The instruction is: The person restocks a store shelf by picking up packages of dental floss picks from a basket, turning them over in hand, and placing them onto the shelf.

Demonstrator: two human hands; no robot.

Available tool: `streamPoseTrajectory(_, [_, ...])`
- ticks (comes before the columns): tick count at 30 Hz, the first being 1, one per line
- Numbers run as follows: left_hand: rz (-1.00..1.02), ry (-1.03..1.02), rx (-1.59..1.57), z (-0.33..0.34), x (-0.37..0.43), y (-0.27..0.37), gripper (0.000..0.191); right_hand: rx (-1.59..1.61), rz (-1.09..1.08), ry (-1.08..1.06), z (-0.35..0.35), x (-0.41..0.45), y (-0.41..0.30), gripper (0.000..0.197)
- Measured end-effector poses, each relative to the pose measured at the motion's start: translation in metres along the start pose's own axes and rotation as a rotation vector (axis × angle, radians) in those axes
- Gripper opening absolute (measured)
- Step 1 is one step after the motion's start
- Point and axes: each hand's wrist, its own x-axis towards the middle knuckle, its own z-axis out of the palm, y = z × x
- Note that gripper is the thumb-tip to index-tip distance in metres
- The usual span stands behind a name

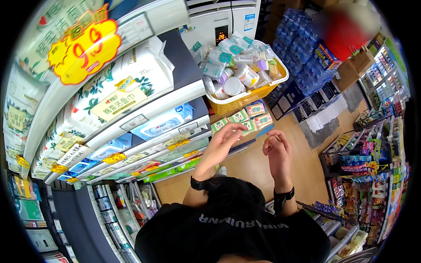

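Observation:
My left hand (223, 143) reaches forward with its fingers loosely bent and apart, and I see nothing in it. Its fingertips overlap the near edge of several small packs of paper tissues (238, 116) in the view; I cannot tell whether they touch. My right hand (279, 148) is raised over the floor to the right, its fingers curled and holding nothing visible. Beyond the tissue packs, a yellow plastic basket (245, 101) with a white rim is heaped with round tubs (234, 86) and clear bags (219, 58). Each wrist wears a black band.
Shelves on the left hold packs of cotton face towels (123, 88) and wet wipes (162, 122). Behind the basket stands a white air conditioner (213, 24). Shrink-wrapped bottled water (297, 46) is stacked near a person in red (345, 39). Snack racks (358, 157) line the right.

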Motion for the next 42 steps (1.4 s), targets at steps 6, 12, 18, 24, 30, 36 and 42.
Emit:
streamPoseTrajectory(6, [-0.022, 0.037, 0.046, 0.005, 0.049, -0.006, 0.025, 0.023, 0.03, 0.054, -0.027, 0.032, -0.007, 0.019])
streamPoseTrajectory(12, [-0.007, 0.131, 0.119, 0.016, 0.086, -0.012, 0.024, 0.05, 0.101, -0.005, -0.049, 0.085, -0.025, 0.02])
streamPoseTrajectory(18, [0.141, 0.369, 0.129, 0.026, 0.116, -0.004, 0.022, 0.041, 0.212, -0.213, -0.068, 0.154, -0.042, 0.019])
streamPoseTrajectory(24, [0.152, 0.636, 0.276, 0.033, 0.142, 0.012, 0.024, 0.046, 0.245, -0.397, -0.088, 0.212, -0.048, 0.017])
streamPoseTrajectory(30, [0.22, 0.907, 0.47, -0.006, 0.179, 0.02, 0.033, 0.059, 0.25, -0.553, -0.088, 0.253, -0.052, 0.023])
streamPoseTrajectory(36, [0.217, 1.079, 0.751, -0.065, 0.204, 0.021, 0.038, -0.023, 0.284, -0.736, -0.067, 0.264, -0.054, 0.028])
streamPoseTrajectory(42, [0.115, 1.199, 0.914, -0.108, 0.231, 0.017, 0.051, -0.059, 0.292, -0.805, -0.062, 0.265, -0.052, 0.03])
